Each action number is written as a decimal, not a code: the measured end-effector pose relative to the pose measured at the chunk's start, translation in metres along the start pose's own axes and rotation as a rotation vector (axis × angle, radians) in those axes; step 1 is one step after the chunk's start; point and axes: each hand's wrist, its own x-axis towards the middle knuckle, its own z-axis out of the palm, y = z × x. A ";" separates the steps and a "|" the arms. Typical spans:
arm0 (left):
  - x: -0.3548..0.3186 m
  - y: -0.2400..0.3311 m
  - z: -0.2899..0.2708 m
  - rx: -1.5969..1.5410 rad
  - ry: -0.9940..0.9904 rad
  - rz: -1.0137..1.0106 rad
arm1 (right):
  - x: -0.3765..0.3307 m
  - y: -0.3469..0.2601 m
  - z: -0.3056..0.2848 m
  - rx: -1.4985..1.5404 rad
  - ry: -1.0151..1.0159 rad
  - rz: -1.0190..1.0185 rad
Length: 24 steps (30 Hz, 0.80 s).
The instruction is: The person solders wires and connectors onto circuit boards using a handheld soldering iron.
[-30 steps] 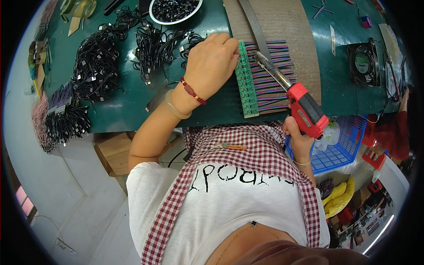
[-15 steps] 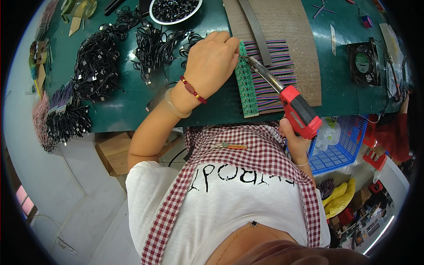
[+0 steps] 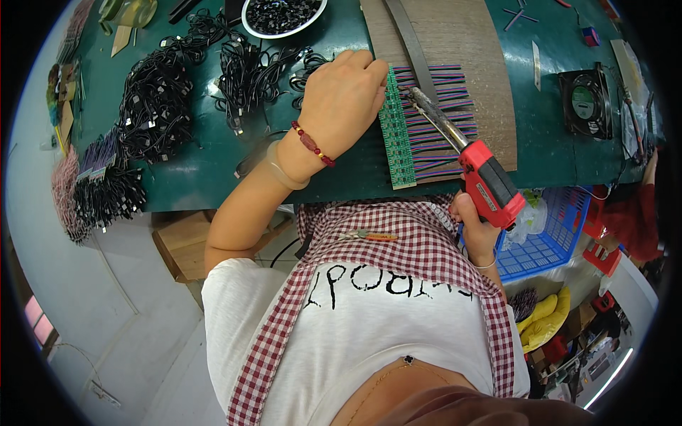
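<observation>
A red and black soldering gun [image 3: 490, 183] is gripped in my right hand [image 3: 476, 227], its metal barrel slanting up to the left. The tip is over the right side of a green circuit board panel [image 3: 399, 153], near its far end. Multicoloured wires [image 3: 444, 122] run right from the panel in rows. My left hand [image 3: 344, 99] is at the panel's upper left edge with fingers curled together; whatever they pinch is hidden. A grey metal bar [image 3: 412, 46] lies across the far wires. Panel, wires and bar rest on a brown wooden board [image 3: 490, 78].
Bundles of black cables [image 3: 155, 103] lie left on the green table [image 3: 334, 181]. A white bowl [image 3: 245, 18] of small black parts stands at the back. A black fan [image 3: 586, 103] sits right. Below is a blue basket [image 3: 533, 263]. Tweezers-like pliers [image 3: 376, 236] lie on my apron.
The soldering gun has shifted slightly right, and its tip has drawn back from my left fingertips. My left hand has barely moved.
</observation>
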 end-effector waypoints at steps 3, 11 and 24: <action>-0.001 0.001 -0.001 0.012 -0.015 -0.013 | 0.000 0.002 -0.001 -0.001 0.003 -0.005; -0.030 0.002 -0.060 0.004 0.022 -0.165 | 0.012 -0.023 0.002 0.225 0.099 0.125; -0.091 -0.020 -0.071 -0.277 -0.043 -0.346 | 0.039 -0.052 0.000 0.666 0.084 0.055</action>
